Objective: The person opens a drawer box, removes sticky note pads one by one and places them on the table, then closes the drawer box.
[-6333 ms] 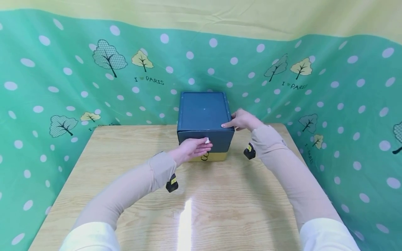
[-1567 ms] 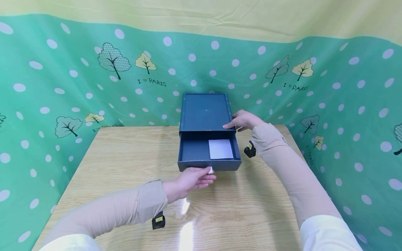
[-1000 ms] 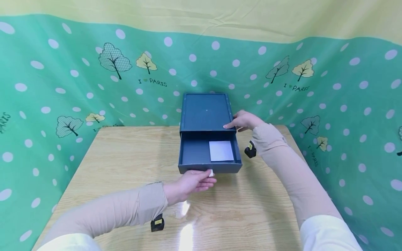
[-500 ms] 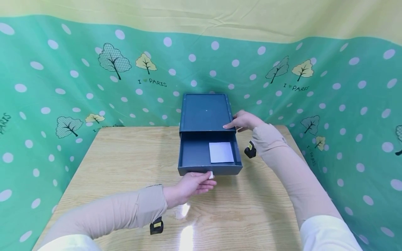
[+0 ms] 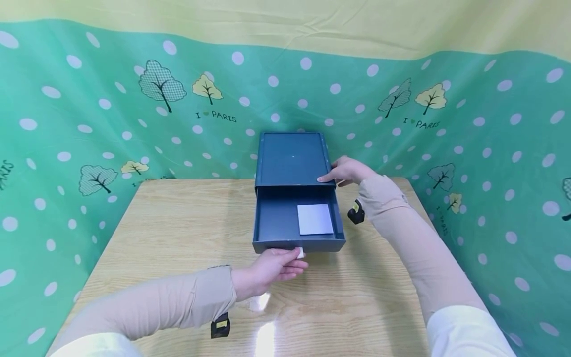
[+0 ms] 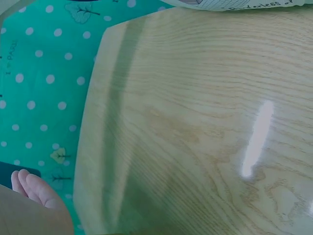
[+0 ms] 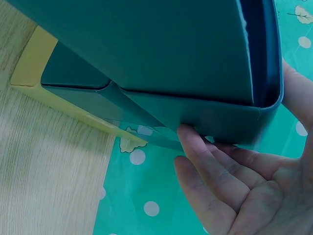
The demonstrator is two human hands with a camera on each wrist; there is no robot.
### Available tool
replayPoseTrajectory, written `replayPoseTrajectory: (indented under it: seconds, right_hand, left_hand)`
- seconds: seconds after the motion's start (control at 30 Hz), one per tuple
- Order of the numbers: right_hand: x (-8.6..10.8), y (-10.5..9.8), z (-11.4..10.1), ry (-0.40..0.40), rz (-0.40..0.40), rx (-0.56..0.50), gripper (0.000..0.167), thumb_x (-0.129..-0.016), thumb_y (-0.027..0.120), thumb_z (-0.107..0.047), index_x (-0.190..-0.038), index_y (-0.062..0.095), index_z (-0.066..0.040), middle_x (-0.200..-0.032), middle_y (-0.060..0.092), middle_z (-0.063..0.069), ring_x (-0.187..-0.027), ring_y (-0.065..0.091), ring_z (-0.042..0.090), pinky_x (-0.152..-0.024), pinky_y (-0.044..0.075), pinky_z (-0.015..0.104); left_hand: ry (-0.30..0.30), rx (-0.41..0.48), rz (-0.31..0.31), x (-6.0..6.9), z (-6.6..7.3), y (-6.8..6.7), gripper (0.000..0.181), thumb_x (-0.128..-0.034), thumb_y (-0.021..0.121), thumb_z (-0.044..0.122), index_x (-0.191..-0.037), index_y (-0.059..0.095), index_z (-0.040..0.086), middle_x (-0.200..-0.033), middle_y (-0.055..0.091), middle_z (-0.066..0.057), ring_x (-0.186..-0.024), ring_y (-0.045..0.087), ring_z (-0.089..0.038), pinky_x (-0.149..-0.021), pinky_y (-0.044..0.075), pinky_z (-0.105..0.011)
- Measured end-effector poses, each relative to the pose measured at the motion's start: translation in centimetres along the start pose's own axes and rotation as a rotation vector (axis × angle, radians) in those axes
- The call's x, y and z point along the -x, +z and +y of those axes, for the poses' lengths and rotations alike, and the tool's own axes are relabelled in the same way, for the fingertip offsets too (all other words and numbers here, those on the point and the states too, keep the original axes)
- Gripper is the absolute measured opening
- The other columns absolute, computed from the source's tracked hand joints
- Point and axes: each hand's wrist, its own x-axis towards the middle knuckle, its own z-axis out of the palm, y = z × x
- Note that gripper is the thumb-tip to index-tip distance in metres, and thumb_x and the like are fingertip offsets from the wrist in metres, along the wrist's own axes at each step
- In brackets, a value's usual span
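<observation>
1. Left hand (image 5: 272, 267): a small white tab (image 5: 301, 253) on the front of the drawer (image 5: 276, 218) is pinched at the thumb tip; the lower fingers are extended beneath.
2. Right hand (image 5: 350, 171): the near right corner of the blue casing (image 5: 292, 156) is held, with the thumb laid on top and the fingers set along the side.
3. Drawer: extended from the casing toward the person, above the table (image 5: 178, 223); a white square (image 5: 315, 219) is contained, flat, toward the right wall.
4. Handling (judged): drawer probably light, stiff and smooth; best grasped by the tab, with the casing steadied at its corner.
</observation>
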Motion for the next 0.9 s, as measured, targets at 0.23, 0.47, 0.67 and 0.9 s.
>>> replayPoseTrajectory:
  seconds: [0.23,0.47,0.67,0.9]
  right_hand:
    - [0.1,0.1,0.0,-0.002,0.001,0.008,0.079,-0.087,0.069,-0.028,-0.143,0.028,0.008,-0.141,0.043,0.023,-0.13,0.042,0.036,-0.106,0.041,0.044]
    - [-0.1,0.1,0.1,0.0,0.009,-0.001,0.083,-0.086,0.07,-0.029,-0.144,0.024,0.008,-0.143,0.039,0.023,-0.131,0.041,0.036,-0.106,0.04,0.044]
    - [-0.1,0.2,0.1,-0.001,0.013,0.0,0.084,-0.086,0.07,-0.03,-0.145,0.022,0.008,-0.144,0.038,0.023,-0.131,0.04,0.037,-0.106,0.04,0.045]
    - [0.0,0.1,0.2,-0.002,0.006,-0.007,0.082,-0.087,0.069,-0.029,-0.145,0.024,0.007,-0.142,0.04,0.023,-0.131,0.04,0.036,-0.106,0.04,0.044]
  left_hand:
    - [0.009,-0.01,-0.008,0.0,-0.2,0.0,0.042,-0.0978,0.051,0.03,-0.118,0.058,-0.007,-0.102,0.071,-0.013,-0.078,0.066,-0.004,-0.076,0.055,-0.02]
    - [-0.005,-0.081,-0.067,0.1,0.3,-0.2,0.04,-0.0995,0.047,0.026,-0.119,0.056,-0.007,-0.105,0.07,-0.017,-0.082,0.067,-0.01,-0.082,0.056,-0.027]
    - [-0.067,-0.194,-0.185,0.8,2.1,-0.6,0.04,-0.0995,0.044,0.024,-0.122,0.052,-0.009,-0.108,0.068,-0.02,-0.088,0.068,-0.016,-0.085,0.056,-0.032]
    - [-0.121,-0.365,-0.302,1.8,4.0,-1.1,0.044,-0.099,0.045,0.025,-0.123,0.052,-0.011,-0.107,0.068,-0.019,-0.087,0.067,-0.015,-0.09,0.054,-0.038]
